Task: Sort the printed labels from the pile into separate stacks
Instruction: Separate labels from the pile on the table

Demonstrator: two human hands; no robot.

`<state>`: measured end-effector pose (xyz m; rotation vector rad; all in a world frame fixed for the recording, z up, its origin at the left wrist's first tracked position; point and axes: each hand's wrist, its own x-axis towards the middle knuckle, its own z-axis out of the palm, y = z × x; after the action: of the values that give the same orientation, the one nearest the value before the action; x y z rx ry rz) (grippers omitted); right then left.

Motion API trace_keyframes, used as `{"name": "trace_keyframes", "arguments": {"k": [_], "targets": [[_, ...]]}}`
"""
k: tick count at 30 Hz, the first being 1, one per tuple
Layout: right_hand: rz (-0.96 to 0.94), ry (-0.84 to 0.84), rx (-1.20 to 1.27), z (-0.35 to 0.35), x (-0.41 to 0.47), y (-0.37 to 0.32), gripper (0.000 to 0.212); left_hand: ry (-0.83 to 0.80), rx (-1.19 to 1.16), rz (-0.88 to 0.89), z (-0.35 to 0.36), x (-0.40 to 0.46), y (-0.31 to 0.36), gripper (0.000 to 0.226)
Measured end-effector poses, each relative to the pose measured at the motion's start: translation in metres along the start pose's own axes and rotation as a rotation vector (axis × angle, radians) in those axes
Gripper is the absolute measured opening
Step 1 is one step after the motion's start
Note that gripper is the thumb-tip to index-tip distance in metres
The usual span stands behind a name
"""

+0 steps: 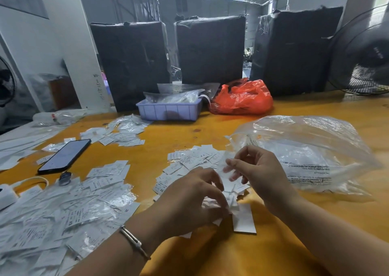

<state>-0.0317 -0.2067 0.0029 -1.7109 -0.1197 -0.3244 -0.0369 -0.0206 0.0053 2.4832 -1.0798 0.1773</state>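
Observation:
A loose pile of small white printed labels (pixel 190 162) lies on the yellow table just beyond my hands. My left hand (pixel 189 200) rests low in front of it, fingers curled around a bunch of labels (pixel 214 206). My right hand (pixel 252 170) hovers slightly higher, pinching one white label (pixel 226 181) between thumb and fingers. A larger white label (pixel 244 219) lies flat below my hands. Sorted heaps of labels, some in clear sleeves, spread at the near left (pixel 63 216) and at the far left (pixel 124 132).
A big clear plastic bag (pixel 311 149) lies right of my hands. A black phone (pixel 65 155) rests at left. A lilac tray (pixel 168 110) and a red bag (pixel 242 99) sit behind, before black wrapped bales (pixel 210 48). A fan (pixel 366 52) stands far right.

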Motion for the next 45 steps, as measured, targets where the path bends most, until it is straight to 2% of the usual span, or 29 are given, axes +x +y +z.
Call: {"name": "trace_keyframes", "arguments": {"k": [5,7,10,12,14,16,18,22,24,25,27,28,32,35,38,40,45], "targets": [[0.051,-0.025,0.053,-0.003,0.003,0.004,0.011,0.180,-0.390,-0.164,-0.009,-0.005,-0.011,0.004],[0.066,-0.046,0.070,-0.004,0.002,0.004,0.023,0.262,-0.558,-0.263,-0.018,-0.009,-0.016,0.003],[0.036,-0.032,0.092,-0.003,0.001,0.004,0.047,0.389,-0.793,-0.410,-0.025,-0.012,-0.022,0.024],[0.009,-0.033,0.102,-0.002,-0.001,0.004,0.056,0.426,-0.879,-0.457,-0.027,-0.011,-0.024,0.029],[-0.016,-0.060,0.094,0.001,-0.003,0.003,0.051,0.436,-0.998,-0.451,-0.027,-0.009,-0.023,0.025],[-0.035,-0.102,0.086,0.003,-0.006,0.000,0.033,0.423,-1.070,-0.435,-0.027,-0.008,-0.020,0.024],[-0.039,-0.153,0.054,0.005,-0.009,-0.002,0.021,0.382,-1.079,-0.425,-0.026,-0.008,-0.019,0.021],[0.036,-0.322,-0.009,0.012,-0.011,-0.003,0.022,0.336,-1.007,-0.444,-0.026,-0.009,-0.016,0.018],[0.091,-0.408,0.045,0.013,-0.010,-0.003,0.015,0.355,-1.033,-0.447,-0.025,-0.009,-0.016,0.016],[0.109,-0.438,0.084,0.013,-0.010,-0.003,0.017,0.356,-1.050,-0.443,-0.025,-0.009,-0.015,0.015],[0.109,-0.483,0.106,0.012,-0.011,-0.004,0.042,0.340,-1.060,-0.417,-0.024,-0.009,-0.014,0.016],[0.087,-0.494,0.088,0.012,-0.012,-0.004,0.048,0.325,-1.055,-0.402,-0.024,-0.009,-0.014,0.017],[0.013,-0.419,0.109,0.014,-0.013,-0.005,0.028,0.335,-1.012,-0.394,-0.022,-0.008,-0.010,0.028],[0.034,-0.406,0.179,0.014,-0.012,-0.004,0.024,0.346,-0.982,-0.507,-0.021,-0.006,-0.012,0.033],[0.024,-0.390,0.285,0.015,-0.013,-0.006,0.024,0.080,-1.085,-0.504,-0.025,-0.008,-0.011,0.038],[0.033,-0.341,0.333,0.015,-0.013,-0.006,0.025,-0.002,-1.036,-0.466,-0.024,-0.009,-0.008,0.034],[-0.025,-0.331,0.264,0.015,-0.015,-0.009,0.027,0.196,-0.824,-0.439,-0.019,-0.008,-0.006,0.013]]}}
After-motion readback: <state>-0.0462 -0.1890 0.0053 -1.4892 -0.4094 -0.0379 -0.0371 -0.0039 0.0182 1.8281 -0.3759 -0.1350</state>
